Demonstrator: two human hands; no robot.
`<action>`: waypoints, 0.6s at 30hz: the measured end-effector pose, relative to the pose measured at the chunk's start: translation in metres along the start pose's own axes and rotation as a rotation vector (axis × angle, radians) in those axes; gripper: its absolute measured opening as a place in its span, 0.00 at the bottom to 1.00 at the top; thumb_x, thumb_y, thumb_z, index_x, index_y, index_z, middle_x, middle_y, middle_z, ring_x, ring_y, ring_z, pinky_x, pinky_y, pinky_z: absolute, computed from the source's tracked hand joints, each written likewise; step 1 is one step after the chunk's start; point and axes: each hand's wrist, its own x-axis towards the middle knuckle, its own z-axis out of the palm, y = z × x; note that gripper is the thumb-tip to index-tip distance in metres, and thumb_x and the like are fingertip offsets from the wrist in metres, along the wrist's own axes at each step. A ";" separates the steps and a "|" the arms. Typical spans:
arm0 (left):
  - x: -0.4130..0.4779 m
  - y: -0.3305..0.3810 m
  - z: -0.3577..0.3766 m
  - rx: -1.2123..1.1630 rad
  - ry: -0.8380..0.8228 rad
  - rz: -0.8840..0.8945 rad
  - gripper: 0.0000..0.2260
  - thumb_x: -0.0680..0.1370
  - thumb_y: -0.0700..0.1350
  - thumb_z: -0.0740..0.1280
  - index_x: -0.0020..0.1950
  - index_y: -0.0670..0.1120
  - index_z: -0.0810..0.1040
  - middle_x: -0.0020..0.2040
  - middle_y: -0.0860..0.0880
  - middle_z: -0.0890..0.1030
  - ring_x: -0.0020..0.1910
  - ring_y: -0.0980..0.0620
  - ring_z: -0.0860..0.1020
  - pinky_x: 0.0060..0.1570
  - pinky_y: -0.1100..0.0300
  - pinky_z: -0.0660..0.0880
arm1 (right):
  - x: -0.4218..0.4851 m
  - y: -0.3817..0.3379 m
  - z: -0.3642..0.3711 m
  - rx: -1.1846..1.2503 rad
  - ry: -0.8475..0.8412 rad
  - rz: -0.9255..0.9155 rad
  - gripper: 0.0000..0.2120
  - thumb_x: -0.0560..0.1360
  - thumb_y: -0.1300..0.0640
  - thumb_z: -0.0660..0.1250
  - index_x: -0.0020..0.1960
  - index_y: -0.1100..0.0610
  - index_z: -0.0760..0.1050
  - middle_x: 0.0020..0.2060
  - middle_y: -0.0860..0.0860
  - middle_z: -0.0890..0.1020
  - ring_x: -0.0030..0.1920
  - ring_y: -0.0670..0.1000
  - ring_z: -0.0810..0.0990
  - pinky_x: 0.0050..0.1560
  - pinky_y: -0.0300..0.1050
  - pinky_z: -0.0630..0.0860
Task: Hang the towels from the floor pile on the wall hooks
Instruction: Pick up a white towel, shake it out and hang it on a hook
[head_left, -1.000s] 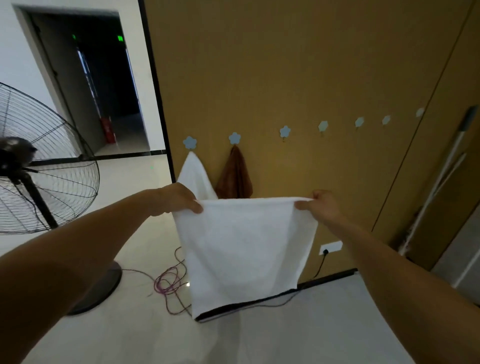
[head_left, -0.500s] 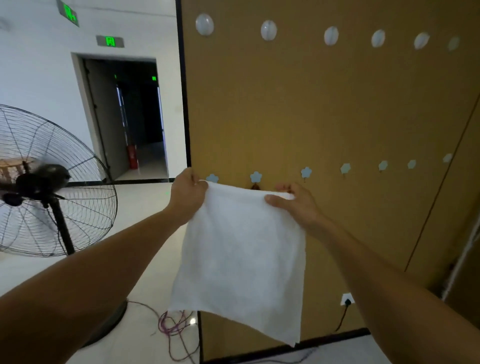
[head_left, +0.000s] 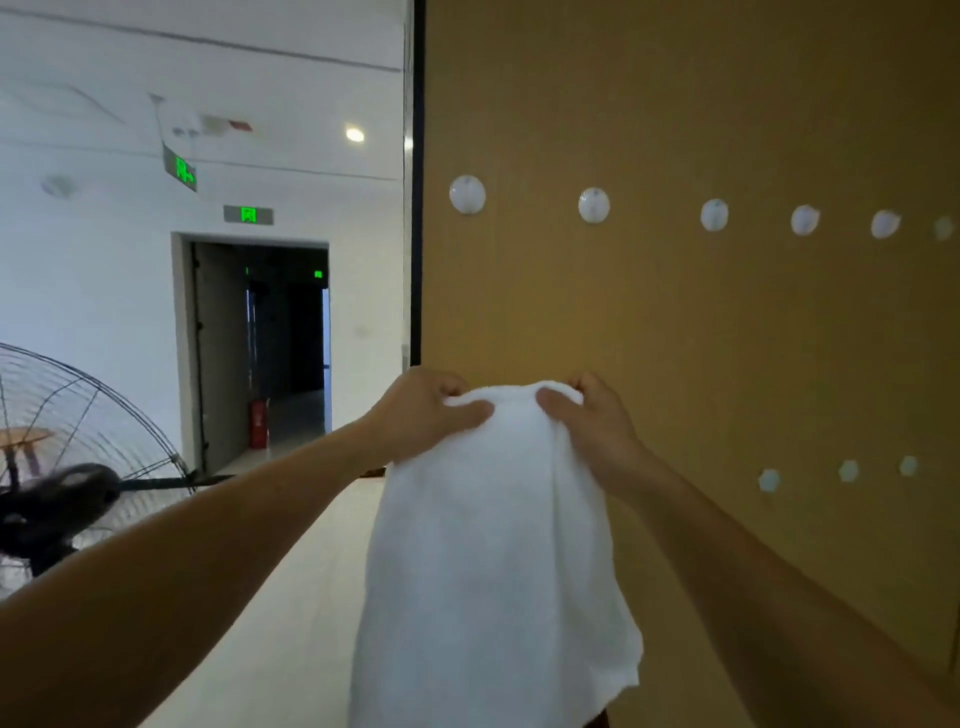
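A: What do we face, largest item first?
B: The brown wall panel (head_left: 675, 338) fills our right side. Near its left edge we hold the white towel (head_left: 493, 545). Its long axis hangs straight down from the gathered top edge.
A: Hand state?
B: Our left hand (head_left: 421, 415) and right hand (head_left: 597, 431) both pinch that top edge, thumbs on the near face, close together.
A: Hook relation?
B: The round white hooks (head_left: 467, 194) run well above both hands. The small blue hooks (head_left: 769, 480) sit lower right, nearer our right hand. The towel hides the panel directly behind it, so we cannot tell whether a hook lies there.
A: Obstructions?
B: We judge the path to the panel open. The floor fan (head_left: 78, 467) stands well apart at left.
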 end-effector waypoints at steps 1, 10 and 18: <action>0.013 -0.004 -0.008 -0.031 0.046 0.003 0.18 0.72 0.58 0.70 0.37 0.43 0.80 0.33 0.48 0.79 0.31 0.58 0.75 0.34 0.62 0.72 | 0.012 -0.005 0.005 -0.010 -0.023 -0.019 0.10 0.74 0.49 0.71 0.44 0.54 0.74 0.40 0.47 0.79 0.37 0.44 0.77 0.36 0.40 0.72; 0.124 -0.017 -0.051 0.156 0.268 0.099 0.14 0.76 0.58 0.65 0.36 0.51 0.77 0.33 0.54 0.78 0.35 0.56 0.77 0.33 0.63 0.69 | 0.118 -0.038 0.035 0.040 0.101 -0.115 0.11 0.69 0.48 0.75 0.39 0.55 0.80 0.32 0.44 0.82 0.33 0.43 0.79 0.33 0.38 0.74; 0.231 0.015 -0.096 0.259 0.692 0.169 0.11 0.75 0.57 0.67 0.42 0.51 0.73 0.35 0.59 0.72 0.34 0.60 0.69 0.32 0.66 0.60 | 0.232 -0.108 0.050 -0.010 0.319 -0.321 0.10 0.71 0.46 0.70 0.42 0.52 0.78 0.40 0.50 0.83 0.43 0.53 0.82 0.49 0.56 0.80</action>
